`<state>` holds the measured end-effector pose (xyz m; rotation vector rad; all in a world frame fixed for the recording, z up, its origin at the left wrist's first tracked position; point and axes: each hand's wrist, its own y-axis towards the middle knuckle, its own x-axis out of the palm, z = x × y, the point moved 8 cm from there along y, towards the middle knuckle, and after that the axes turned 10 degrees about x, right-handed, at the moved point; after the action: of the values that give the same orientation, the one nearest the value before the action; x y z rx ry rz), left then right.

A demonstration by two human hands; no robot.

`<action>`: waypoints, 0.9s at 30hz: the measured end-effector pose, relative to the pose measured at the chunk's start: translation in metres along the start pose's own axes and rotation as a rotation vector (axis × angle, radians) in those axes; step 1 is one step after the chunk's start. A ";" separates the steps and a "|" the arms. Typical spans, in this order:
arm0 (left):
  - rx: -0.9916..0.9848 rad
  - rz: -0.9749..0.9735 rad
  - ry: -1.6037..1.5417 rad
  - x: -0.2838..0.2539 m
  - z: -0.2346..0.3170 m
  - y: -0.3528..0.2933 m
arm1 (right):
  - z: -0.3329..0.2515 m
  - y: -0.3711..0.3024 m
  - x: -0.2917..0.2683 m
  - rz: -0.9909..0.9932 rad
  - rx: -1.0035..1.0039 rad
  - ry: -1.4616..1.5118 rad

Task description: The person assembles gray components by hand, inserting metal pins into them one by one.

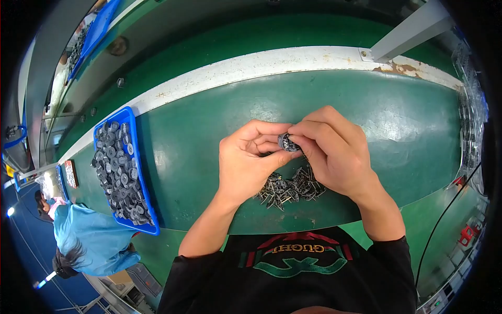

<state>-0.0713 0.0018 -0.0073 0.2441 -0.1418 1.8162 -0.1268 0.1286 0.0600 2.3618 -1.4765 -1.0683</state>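
Note:
My left hand (251, 154) and my right hand (334, 149) meet above the green tabletop. Between their fingertips is a small round grey plastic part (287, 142) with a dark, patterned inside. The left thumb and fingers grip its rim, while the right thumb and fingertips press at its right side. Whether the right fingers also pinch a smaller piece is hidden. On the table just below my hands lies a pile of small dark parts with thin metal pins (285, 189). To the left stands a blue tray (137, 157) heaped with similar round grey parts (117, 167).
A white rail (251, 65) runs along the table's far edge, with a grey metal post (413, 31) at the far right. Clear plastic packs (470, 110) line the right end. A co-worker in blue (97, 238) is at the left, near a small box (71, 174).

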 end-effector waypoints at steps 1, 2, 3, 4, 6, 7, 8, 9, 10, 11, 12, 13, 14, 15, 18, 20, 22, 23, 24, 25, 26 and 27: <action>-0.001 -0.003 0.000 0.001 0.000 0.000 | -0.001 0.000 0.000 0.002 -0.005 -0.020; -0.002 -0.010 -0.020 0.002 0.001 0.001 | 0.000 -0.001 0.000 0.004 -0.004 -0.021; -0.003 -0.018 -0.040 0.003 0.001 0.001 | 0.000 -0.002 0.000 0.021 -0.024 -0.037; -0.003 -0.018 -0.039 0.003 0.002 0.001 | -0.001 -0.003 0.000 0.036 -0.046 -0.051; -0.014 -0.012 -0.026 0.003 0.003 0.001 | -0.002 -0.003 0.001 0.037 -0.045 -0.056; -0.014 -0.010 -0.026 0.001 0.002 0.000 | -0.002 -0.003 0.002 0.037 -0.046 -0.061; -0.004 -0.025 -0.051 0.000 0.001 -0.001 | -0.003 -0.004 0.002 0.036 -0.045 -0.059; 0.006 -0.039 -0.076 0.000 0.000 -0.002 | -0.003 -0.004 0.003 0.034 -0.038 -0.074; 0.005 -0.042 -0.077 -0.001 0.000 -0.002 | -0.003 -0.004 0.003 0.034 -0.028 -0.093; 0.006 -0.033 -0.070 -0.003 -0.001 -0.002 | -0.003 -0.004 0.004 0.035 -0.026 -0.094; 0.006 -0.023 -0.063 -0.005 -0.001 -0.002 | -0.002 -0.005 0.006 0.030 -0.030 -0.085; 0.005 -0.026 -0.064 -0.005 0.000 -0.001 | -0.001 -0.005 0.007 0.024 -0.035 -0.078; 0.007 -0.033 -0.121 -0.005 0.002 0.001 | 0.000 -0.004 0.007 0.026 -0.033 -0.080; 0.008 -0.040 -0.178 -0.005 0.003 0.003 | 0.000 -0.003 0.007 0.018 -0.042 -0.057; -0.080 -0.022 -0.082 -0.016 -0.006 0.006 | 0.010 0.000 0.005 -0.075 0.019 0.071; -0.044 -0.007 0.012 -0.020 0.009 0.024 | 0.018 0.001 0.004 -0.156 0.088 0.169; 0.051 0.027 0.241 -0.031 0.023 0.055 | 0.027 -0.001 0.006 -0.242 0.155 0.075; 0.111 0.048 0.378 -0.041 0.027 0.077 | 0.029 -0.002 0.006 -0.235 0.151 0.066; 0.134 0.075 0.492 -0.052 0.031 0.099 | 0.022 -0.005 0.012 -0.300 0.081 -0.097; 0.164 0.102 0.601 -0.064 0.035 0.124 | 0.016 -0.009 0.018 -0.358 0.009 -0.269; 0.225 0.158 0.722 -0.083 0.042 0.145 | 0.015 -0.012 0.025 -0.414 0.027 -0.300; 0.291 0.213 0.830 -0.103 0.043 0.170 | 0.013 -0.012 0.026 -0.391 -0.003 -0.314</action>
<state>-0.2065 -0.1480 0.0155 -0.3454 0.7039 2.0052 -0.1199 0.1153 0.0323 2.6432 -1.1072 -1.5910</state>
